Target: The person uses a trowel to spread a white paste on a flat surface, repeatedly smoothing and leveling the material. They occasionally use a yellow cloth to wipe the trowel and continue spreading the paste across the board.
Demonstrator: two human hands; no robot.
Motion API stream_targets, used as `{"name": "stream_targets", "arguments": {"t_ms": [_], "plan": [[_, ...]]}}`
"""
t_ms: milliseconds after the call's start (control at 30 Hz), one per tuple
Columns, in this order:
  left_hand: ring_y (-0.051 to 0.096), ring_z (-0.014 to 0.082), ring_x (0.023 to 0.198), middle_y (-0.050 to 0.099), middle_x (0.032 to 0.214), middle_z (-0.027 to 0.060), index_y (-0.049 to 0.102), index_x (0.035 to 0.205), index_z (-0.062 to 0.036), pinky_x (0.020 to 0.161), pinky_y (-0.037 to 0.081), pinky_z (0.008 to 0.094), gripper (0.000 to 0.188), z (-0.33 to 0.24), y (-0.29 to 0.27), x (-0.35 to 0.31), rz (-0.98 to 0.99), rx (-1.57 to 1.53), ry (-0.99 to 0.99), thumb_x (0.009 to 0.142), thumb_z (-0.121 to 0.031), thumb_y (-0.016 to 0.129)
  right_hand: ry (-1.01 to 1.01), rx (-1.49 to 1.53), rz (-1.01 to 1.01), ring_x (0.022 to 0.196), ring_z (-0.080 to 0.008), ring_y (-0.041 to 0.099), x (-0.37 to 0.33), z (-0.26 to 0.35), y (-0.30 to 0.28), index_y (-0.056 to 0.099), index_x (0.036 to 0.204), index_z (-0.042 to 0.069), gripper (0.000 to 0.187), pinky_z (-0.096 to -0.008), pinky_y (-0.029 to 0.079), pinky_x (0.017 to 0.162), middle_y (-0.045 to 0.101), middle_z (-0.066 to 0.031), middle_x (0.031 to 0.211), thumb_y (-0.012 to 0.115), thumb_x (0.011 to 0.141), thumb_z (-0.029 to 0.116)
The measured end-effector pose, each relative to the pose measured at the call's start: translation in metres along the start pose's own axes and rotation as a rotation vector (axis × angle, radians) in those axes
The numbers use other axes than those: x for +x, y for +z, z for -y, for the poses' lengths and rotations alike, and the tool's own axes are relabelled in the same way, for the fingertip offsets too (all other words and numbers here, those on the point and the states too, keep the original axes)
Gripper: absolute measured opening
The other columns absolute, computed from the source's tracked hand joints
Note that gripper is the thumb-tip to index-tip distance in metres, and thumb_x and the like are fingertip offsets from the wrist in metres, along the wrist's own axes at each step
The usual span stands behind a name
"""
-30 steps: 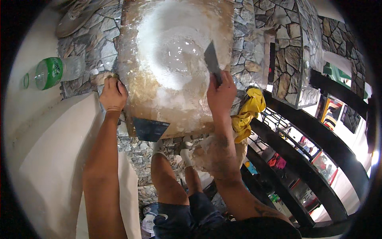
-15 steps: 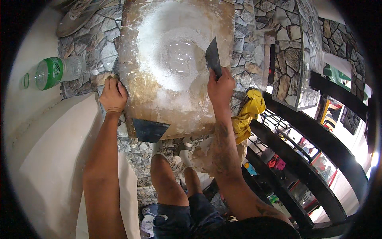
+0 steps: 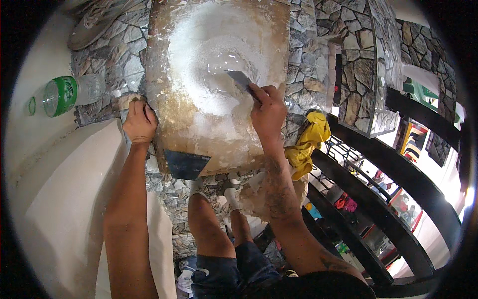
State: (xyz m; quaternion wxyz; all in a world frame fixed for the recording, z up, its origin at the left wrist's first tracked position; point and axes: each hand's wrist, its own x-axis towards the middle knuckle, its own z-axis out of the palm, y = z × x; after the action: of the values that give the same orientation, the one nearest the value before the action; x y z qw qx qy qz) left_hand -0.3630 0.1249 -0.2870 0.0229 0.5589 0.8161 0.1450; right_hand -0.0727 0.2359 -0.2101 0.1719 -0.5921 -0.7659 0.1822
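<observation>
My right hand grips a dark flat scraper blade, its tip in the wet edge of a pool of liquid. The pool lies in a ring of white powder on a stained wooden board. My left hand is closed at the board's left edge, fingers curled down and knuckles up; what lies under the fingertips is hidden. A second dark scraper blade lies flat across the board's near left corner.
A clear plastic bottle with a green label lies on its side at the left. A yellow cloth hangs by the black railing on the right. Stone-patterned surface surrounds the board; a shoe sits far left.
My right hand has swung left and turned, bringing the scraper blade from the powder's right side to the pool. My left hand has stayed at the board's edge.
</observation>
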Motion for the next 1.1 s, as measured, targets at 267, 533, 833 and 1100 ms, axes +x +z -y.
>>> {"name": "stream_targets", "arguments": {"t_ms": [267, 533, 833, 1100], "plan": [[0.059, 0.0324, 0.071, 0.053, 0.089, 0.0097, 0.051, 0.088, -0.0106, 0.057, 0.048, 0.0412, 0.013, -0.002, -0.002, 0.001, 0.015, 0.009, -0.020, 0.081, -0.021, 0.049, 0.020, 0.004, 0.005, 0.076, -0.0265, 0.058, 0.002, 0.005, -0.005, 0.064, 0.103, 0.016, 0.042, -0.0367, 0.048, 0.066, 0.056, -0.0070, 0.088, 0.058, 0.066, -0.003], [0.059, 0.0327, 0.070, 0.054, 0.091, 0.0093, 0.051, 0.088, -0.0114, 0.056, 0.048, 0.0414, 0.012, -0.004, -0.002, 0.000, -0.041, -0.003, -0.004, 0.081, -0.021, 0.048, 0.018, 0.227, -0.225, 0.061, -0.0264, 0.058, 0.019, -0.006, -0.012, 0.066, 0.097, 0.009, 0.024, -0.0324, 0.045, 0.054, 0.059, -0.0098, 0.079, 0.061, 0.075, 0.001], [0.059, 0.0326, 0.070, 0.054, 0.089, 0.0100, 0.051, 0.087, -0.0106, 0.056, 0.048, 0.0414, 0.011, 0.000, 0.000, 0.000, -0.057, -0.005, 0.015, 0.082, -0.021, 0.048, -0.017, 0.152, -0.200, 0.062, -0.0265, 0.058, 0.030, -0.009, -0.008, 0.066, 0.097, 0.007, 0.024, -0.0335, 0.046, 0.056, 0.058, -0.0104, 0.079, 0.062, 0.074, 0.001], [0.059, 0.0320, 0.071, 0.053, 0.090, 0.0101, 0.051, 0.088, -0.0107, 0.056, 0.048, 0.0406, 0.011, -0.002, -0.002, 0.000, -0.008, 0.020, 0.005, 0.081, -0.020, 0.049, -0.014, 0.128, -0.130, 0.063, -0.0269, 0.058, 0.037, -0.021, 0.002, 0.062, 0.084, -0.001, 0.011, -0.0316, 0.044, 0.057, 0.058, -0.0115, 0.076, 0.063, 0.074, 0.001]]}}
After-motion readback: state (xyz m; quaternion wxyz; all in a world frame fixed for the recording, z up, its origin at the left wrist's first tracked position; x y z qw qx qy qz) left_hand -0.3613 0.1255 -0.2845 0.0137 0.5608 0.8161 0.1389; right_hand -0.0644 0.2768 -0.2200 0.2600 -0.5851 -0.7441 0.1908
